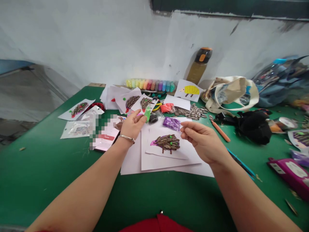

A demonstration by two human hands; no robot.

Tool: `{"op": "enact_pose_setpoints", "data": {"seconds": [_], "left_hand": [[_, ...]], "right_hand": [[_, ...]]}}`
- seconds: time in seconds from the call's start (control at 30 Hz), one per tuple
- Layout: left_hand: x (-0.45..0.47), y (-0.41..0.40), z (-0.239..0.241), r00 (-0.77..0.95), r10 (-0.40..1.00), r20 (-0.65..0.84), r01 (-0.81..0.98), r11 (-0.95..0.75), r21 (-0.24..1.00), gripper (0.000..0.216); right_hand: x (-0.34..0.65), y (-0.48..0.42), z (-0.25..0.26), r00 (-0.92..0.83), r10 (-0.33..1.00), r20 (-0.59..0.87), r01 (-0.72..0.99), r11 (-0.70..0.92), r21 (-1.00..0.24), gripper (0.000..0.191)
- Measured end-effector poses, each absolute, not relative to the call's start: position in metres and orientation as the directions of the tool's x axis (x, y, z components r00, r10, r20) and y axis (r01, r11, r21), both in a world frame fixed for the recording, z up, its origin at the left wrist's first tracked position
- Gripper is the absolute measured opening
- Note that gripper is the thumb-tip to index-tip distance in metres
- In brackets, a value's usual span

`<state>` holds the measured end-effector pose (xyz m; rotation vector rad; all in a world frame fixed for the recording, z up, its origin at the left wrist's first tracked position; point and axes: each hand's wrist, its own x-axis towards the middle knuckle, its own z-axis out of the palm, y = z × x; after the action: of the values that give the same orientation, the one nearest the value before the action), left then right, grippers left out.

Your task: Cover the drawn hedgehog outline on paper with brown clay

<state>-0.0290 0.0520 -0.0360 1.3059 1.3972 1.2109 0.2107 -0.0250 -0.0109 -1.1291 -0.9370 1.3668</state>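
My left hand (135, 125) reaches over the papers, its fingertips closed at a small green clay packet (147, 113). In a pinch, the fingers of my right hand (198, 139) meet the right edge of a purple clay packet (171, 123). Below and between my hands lies a hedgehog picture (167, 142). Its body is covered in striped sunflower seeds with green dots, and it has a pink snout and brown legs. White sheets (154, 165) lie under it. A black clay packet (153, 118) sits between the green and purple ones.
Loose sunflower seeds (190, 111) and a red clay packet (167, 107) lie behind. A row of coloured clay (149, 85) lines the wall near a bottle (198, 66). Rightward are an orange-handled tool (220, 129), a black cloth item (257, 127) and a tote bag (231, 93). A phone (107, 138) lies left.
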Motion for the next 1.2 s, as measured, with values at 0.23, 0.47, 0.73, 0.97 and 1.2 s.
{"op": "enact_pose_setpoints", "data": {"seconds": [0.23,0.47,0.73,0.97,1.2], "left_hand": [[-0.028,0.049,-0.038,0.006,0.990,0.143,0.384,-0.134,0.913,0.053],[-0.023,0.032,-0.019,-0.029,0.939,0.343,0.515,-0.280,0.810,0.034],[-0.021,0.024,-0.015,0.057,0.918,0.393,0.508,-0.366,0.780,0.030],[-0.020,0.022,-0.012,0.144,0.892,0.429,0.621,-0.419,0.663,0.027],[-0.020,0.022,-0.012,0.168,0.902,0.399,0.648,-0.406,0.644,0.028]], "right_hand": [[0.211,-0.025,-0.012,0.004,0.995,-0.097,-0.124,-0.096,-0.988,0.023],[0.215,-0.022,-0.013,0.055,0.995,-0.082,-0.149,-0.073,-0.986,0.023],[0.213,-0.022,-0.013,0.077,0.990,-0.118,-0.022,-0.117,-0.993,0.031],[0.217,-0.022,-0.013,0.083,0.996,0.008,0.060,0.003,-0.998,0.018],[0.211,-0.021,-0.015,0.044,0.998,-0.050,0.049,-0.053,-0.997,0.022]]}}
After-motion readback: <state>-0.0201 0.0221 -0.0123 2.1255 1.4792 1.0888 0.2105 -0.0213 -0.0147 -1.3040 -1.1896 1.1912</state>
